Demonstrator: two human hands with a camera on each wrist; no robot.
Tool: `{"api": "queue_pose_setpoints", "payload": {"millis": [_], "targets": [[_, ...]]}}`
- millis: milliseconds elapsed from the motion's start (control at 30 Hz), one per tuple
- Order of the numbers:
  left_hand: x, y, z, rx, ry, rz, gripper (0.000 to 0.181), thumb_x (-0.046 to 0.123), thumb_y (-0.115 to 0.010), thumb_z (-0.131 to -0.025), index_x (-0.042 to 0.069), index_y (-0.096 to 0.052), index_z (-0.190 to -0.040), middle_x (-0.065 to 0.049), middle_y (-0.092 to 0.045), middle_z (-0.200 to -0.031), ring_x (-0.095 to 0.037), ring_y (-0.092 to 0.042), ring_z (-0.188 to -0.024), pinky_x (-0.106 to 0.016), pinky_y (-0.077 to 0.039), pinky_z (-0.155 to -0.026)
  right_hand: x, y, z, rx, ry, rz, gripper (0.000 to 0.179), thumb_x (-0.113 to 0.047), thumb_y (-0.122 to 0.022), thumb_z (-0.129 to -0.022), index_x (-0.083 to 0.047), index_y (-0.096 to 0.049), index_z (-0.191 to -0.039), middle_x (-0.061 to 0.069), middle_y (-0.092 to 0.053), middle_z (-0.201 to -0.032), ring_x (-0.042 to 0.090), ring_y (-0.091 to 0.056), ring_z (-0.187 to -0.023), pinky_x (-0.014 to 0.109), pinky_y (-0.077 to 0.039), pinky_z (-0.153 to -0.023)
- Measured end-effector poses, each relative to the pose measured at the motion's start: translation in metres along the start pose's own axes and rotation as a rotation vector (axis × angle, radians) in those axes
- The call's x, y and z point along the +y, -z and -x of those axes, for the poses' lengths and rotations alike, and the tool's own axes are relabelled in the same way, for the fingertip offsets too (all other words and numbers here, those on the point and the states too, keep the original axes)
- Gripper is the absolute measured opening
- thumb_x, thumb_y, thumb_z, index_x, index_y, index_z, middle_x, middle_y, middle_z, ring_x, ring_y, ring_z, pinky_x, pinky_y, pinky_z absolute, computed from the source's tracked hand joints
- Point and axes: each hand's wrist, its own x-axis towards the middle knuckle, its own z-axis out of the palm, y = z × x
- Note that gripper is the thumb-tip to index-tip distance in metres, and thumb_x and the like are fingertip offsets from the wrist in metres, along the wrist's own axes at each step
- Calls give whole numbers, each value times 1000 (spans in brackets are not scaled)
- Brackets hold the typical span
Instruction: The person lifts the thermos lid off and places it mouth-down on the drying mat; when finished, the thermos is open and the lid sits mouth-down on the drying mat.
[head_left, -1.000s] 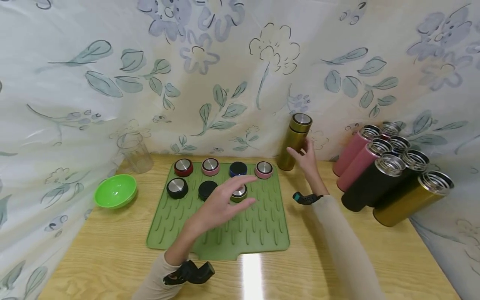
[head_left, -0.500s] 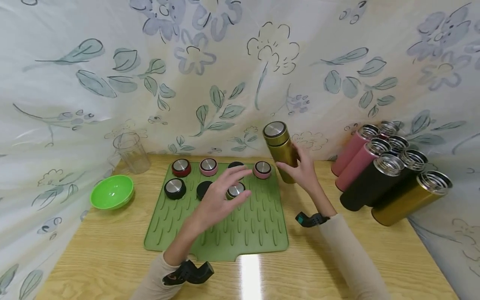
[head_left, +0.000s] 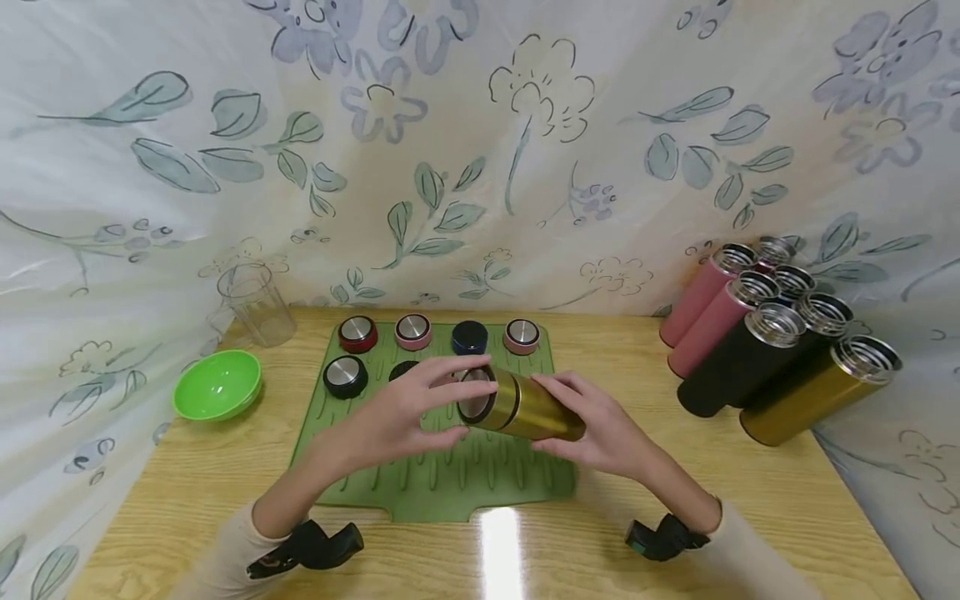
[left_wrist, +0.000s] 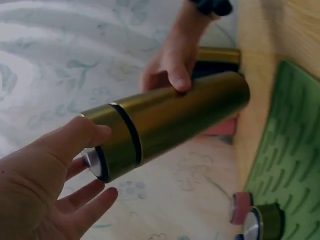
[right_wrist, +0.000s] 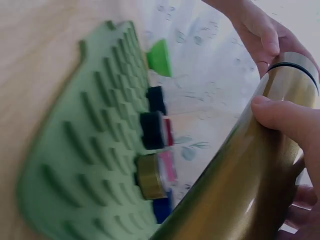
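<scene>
A gold thermos bottle [head_left: 543, 412] with its gold lid [head_left: 501, 398] on is tilted above the green mat, lid end to the left. My right hand [head_left: 600, 425] grips its body, thumb on one side and fingers on the other, as the right wrist view also shows. At the lid end is my left hand [head_left: 397, 412], fingers spread and thumb apart from them. In the left wrist view, the left thumb overlaps the lid's edge [left_wrist: 112, 145] while the fingertips stay below it; whether the thumb touches cannot be seen.
Several lids, such as a red lid [head_left: 357, 333] and a black lid [head_left: 346, 377], stand on the green mat [head_left: 427, 492]. Open thermos bottles [head_left: 742, 358] cluster at right. A green bowl [head_left: 217, 385] and a clear pitcher [head_left: 258, 308] are at left, before a floral curtain [head_left: 450, 167].
My right hand has lifted the gold thermos from the table's back, brought it forward and left, and tipped it over. My left hand has shifted slightly left and now lies at the lid.
</scene>
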Motion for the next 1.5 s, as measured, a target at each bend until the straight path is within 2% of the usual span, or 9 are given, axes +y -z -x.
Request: {"api": "queue_pose_setpoints", "payload": {"millis": [133,367,633,833,900,1067,1133,1367,1500], "targets": [[-2,-2,5,-77,-49,-12,61,15,-76,-82,17,-52,-139,-14,-46,-146,-27,-48,-133,-31,-54,-95,-2,-2,9,-56,-21,13,81,-39,-84,-72,-14,-50,-141,4,-59,-124,14,-60,-102,31,-54,-77],[-3,-7,6,-100,-62,-5,63,14,-77,-81,19,-52,-139,-12,-47,-144,-28,-49,-133,-35,-54,-97,-5,1,15,-89,-52,13,83,-40,-84,-72,-22,-46,-144,1,-57,-126,12,-59,-104,31,-54,-79],[4,-20,8,-48,40,29,66,32,-76,-83,17,-49,-141,-10,-51,-138,-19,-59,-117,-27,-56,-87,-8,3,22,-120,-95,-15,80,-42,-81,-75,-20,-47,-144,0,-56,-126,11,-58,-104,31,-54,-80],[3,-23,6,-26,-103,-7,63,23,-81,-77,17,-55,-133,-10,-49,-141,-22,-51,-127,-27,-54,-94,-11,4,24,-125,-94,-34,81,-41,-82,-75,-22,-46,-145,0,-55,-127,10,-57,-104,30,-54,-79],[3,-22,6,-14,-105,-25,62,24,-81,-77,17,-55,-133,-10,-49,-140,-21,-50,-128,-27,-54,-94,-12,4,25,-127,-93,-38,81,-40,-82,-75,-22,-45,-145,0,-56,-127,10,-57,-104,29,-54,-79],[4,-22,10,-54,-128,-17,60,25,-77,-80,20,-54,-135,-13,-42,-147,-26,-44,-134,-32,-52,-99,-16,2,25,-125,-104,-51,80,-40,-82,-76,-21,-46,-145,1,-56,-126,10,-58,-103,29,-54,-79],[5,-21,11,-64,-131,-18,59,24,-77,-81,20,-54,-135,-11,-45,-146,-26,-46,-133,-35,-51,-101,-16,2,25,-126,-109,-46,80,-41,-82,-75,-22,-46,-144,1,-56,-126,11,-58,-104,30,-54,-80],[9,-17,15,-186,30,-5,69,33,-74,-85,24,-43,-146,-10,-35,-154,-26,-47,-134,-31,-55,-93,-16,0,30,-148,-134,-43,81,-43,-81,-75,-23,-45,-146,0,-56,-127,11,-58,-104,29,-53,-79],[10,-17,16,-204,103,40,67,28,-73,-86,25,-42,-146,-7,-41,-148,-16,-62,-115,-23,-56,-86,-16,-1,31,-149,-152,-45,82,-43,-81,-75,-24,-45,-145,0,-56,-127,11,-58,-104,30,-54,-80]]}}
